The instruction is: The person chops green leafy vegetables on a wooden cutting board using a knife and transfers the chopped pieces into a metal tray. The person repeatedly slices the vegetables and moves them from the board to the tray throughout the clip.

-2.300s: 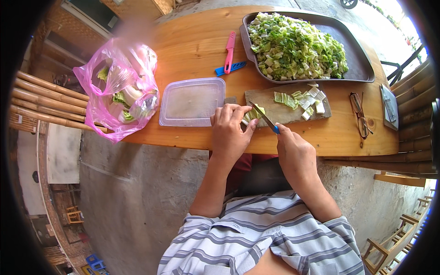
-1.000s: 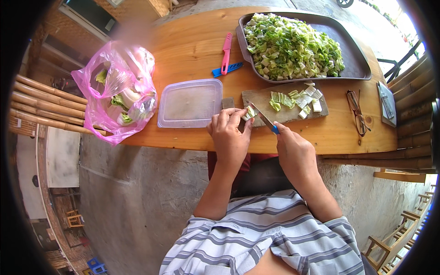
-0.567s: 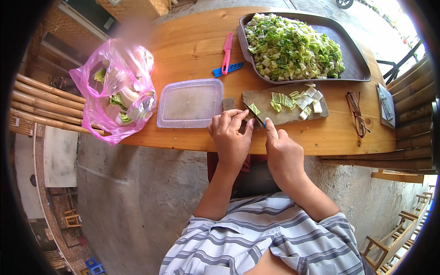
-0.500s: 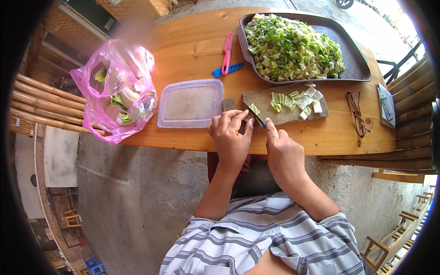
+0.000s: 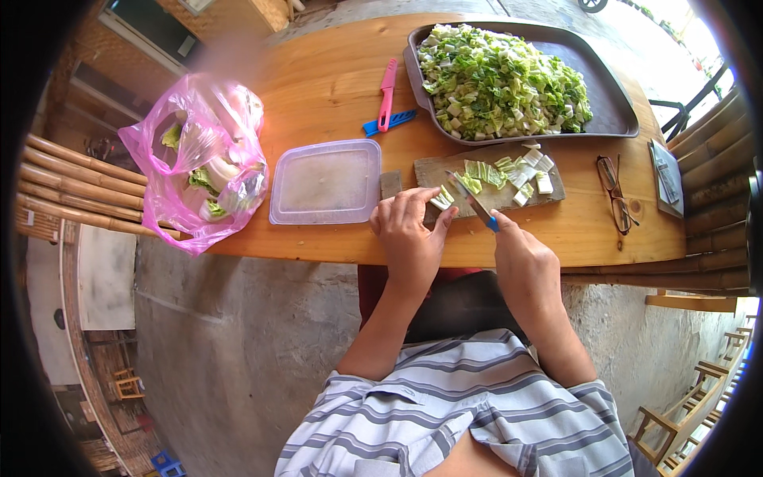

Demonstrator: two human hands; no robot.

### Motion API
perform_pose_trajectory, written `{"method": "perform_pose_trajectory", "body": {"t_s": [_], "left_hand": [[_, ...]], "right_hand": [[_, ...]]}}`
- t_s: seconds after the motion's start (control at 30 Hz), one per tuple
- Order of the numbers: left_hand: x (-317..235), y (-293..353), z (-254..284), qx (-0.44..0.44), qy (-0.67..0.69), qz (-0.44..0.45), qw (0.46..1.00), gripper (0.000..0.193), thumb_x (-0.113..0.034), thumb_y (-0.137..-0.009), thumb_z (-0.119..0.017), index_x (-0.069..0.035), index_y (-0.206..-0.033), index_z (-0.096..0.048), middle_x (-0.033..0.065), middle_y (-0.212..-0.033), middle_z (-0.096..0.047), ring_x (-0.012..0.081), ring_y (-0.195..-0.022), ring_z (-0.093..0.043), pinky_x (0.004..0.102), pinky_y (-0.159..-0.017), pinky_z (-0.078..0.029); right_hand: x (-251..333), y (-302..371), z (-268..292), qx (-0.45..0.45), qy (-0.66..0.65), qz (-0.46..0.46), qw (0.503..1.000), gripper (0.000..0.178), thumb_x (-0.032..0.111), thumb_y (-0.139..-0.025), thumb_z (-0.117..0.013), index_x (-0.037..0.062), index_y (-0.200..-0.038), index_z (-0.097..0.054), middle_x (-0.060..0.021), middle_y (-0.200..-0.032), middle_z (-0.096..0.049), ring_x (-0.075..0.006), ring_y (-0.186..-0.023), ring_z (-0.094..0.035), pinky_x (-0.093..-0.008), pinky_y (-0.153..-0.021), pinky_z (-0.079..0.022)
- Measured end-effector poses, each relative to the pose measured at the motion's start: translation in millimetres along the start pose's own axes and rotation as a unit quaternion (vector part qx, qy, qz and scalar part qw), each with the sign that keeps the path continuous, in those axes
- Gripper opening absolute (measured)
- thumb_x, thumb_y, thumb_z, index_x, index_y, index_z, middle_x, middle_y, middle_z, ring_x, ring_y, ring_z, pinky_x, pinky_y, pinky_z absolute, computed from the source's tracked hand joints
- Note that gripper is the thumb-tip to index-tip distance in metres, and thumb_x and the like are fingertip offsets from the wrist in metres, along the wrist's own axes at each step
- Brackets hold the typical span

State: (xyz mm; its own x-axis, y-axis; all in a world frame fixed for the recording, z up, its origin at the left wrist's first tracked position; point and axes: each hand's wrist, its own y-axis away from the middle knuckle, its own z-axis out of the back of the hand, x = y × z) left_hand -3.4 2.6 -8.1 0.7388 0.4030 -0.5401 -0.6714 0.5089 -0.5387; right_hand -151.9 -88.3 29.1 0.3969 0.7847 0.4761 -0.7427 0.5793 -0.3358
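Note:
My right hand [image 5: 524, 258] grips the blue handle of a small knife [image 5: 475, 203]. Its blade slants up and left over a worn wooden cutting board [image 5: 509, 211]. At the board's left end, my left hand [image 5: 413, 230] pinches a few pale green cabbage strips [image 5: 443, 198] between fingers and thumb. Cut cabbage pieces [image 5: 489, 173], leafy green ones and white squarish ones, lie on the board to the right of the blade. Beyond the board, a dark tray [image 5: 612, 111] carries a large heap of chopped cabbage [image 5: 509, 83].
A clear plastic lid or container [image 5: 326, 183] lies left of the board. Behind it are a pink knife [image 5: 387, 95] and a blue sheath [image 5: 389, 122]. A pink plastic bag [image 5: 151, 147] with cabbage sits far left. Eyeglasses [image 5: 616, 195] and a clipboard-like object [image 5: 666, 179] lie at the right.
My right hand has drawn the knife rightward, away from my left fingers. The strips in my left hand now stand apart from the blade. The whole view has shifted slightly.

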Motion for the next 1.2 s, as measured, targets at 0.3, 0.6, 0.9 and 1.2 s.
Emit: {"method": "perform_pose_trajectory", "body": {"t_s": [0.3, 0.6, 0.9, 1.2], "left_hand": [[7, 4, 5, 0.012, 0.018, -0.01, 1.0, 0.029, -0.023, -0.076, -0.084, -0.014, -0.101, -0.071, -0.001, -0.102, -0.069, 0.0222, -0.1, -0.059, 0.0388, -0.096, -0.039], [4, 2, 2, 0.002, 0.025, 0.001, 1.0, 0.029, -0.014, -0.074, -0.083, -0.015, -0.099, -0.069, -0.001, -0.096, -0.068, 0.0225, -0.097, -0.058, 0.0391, -0.095, -0.039], [7, 8, 8, 0.02, 0.051, 0.021, 0.998, 0.033, -0.016, -0.081, -0.08, -0.013, -0.112, -0.068, 0.0011, -0.096, -0.064, 0.0235, -0.097, -0.056, 0.0405, -0.094, -0.04], [7, 6, 13, 0.014, 0.04, 0.038, 0.998, 0.016, -0.011, -0.078, -0.082, -0.008, -0.092, -0.076, 0.0052, -0.097, -0.064, 0.0249, -0.098, -0.057, 0.0389, -0.09, -0.046]], "right_hand": [[10, 2, -3, 0.051, 0.043, 0.024, 0.998, 0.04, 0.009, -0.088, -0.063, 0.0092, -0.128, -0.064, -0.01, -0.075, -0.06, -0.0286, -0.061, -0.065, -0.0407, -0.054, -0.054], [10, -7, -12, 0.09, 0.115, 0.05, 0.988, 0.051, 0.005, -0.083, -0.061, 0.0093, -0.134, -0.061, -0.0091, -0.08, -0.059, -0.027, -0.065, -0.066, -0.0383, -0.054, -0.054], [-11, -5, 4, 0.053, 0.063, 0.018, 0.996, 0.035, 0.008, -0.091, -0.061, 0.0126, -0.125, -0.066, -0.0112, -0.074, -0.062, -0.03, -0.065, -0.066, -0.041, -0.058, -0.053], [3, 3, 7, 0.047, -0.022, 0.028, 0.998, 0.036, 0.009, -0.09, -0.064, 0.0106, -0.125, -0.065, -0.011, -0.074, -0.062, -0.0303, -0.062, -0.065, -0.0418, -0.056, -0.054]]}}
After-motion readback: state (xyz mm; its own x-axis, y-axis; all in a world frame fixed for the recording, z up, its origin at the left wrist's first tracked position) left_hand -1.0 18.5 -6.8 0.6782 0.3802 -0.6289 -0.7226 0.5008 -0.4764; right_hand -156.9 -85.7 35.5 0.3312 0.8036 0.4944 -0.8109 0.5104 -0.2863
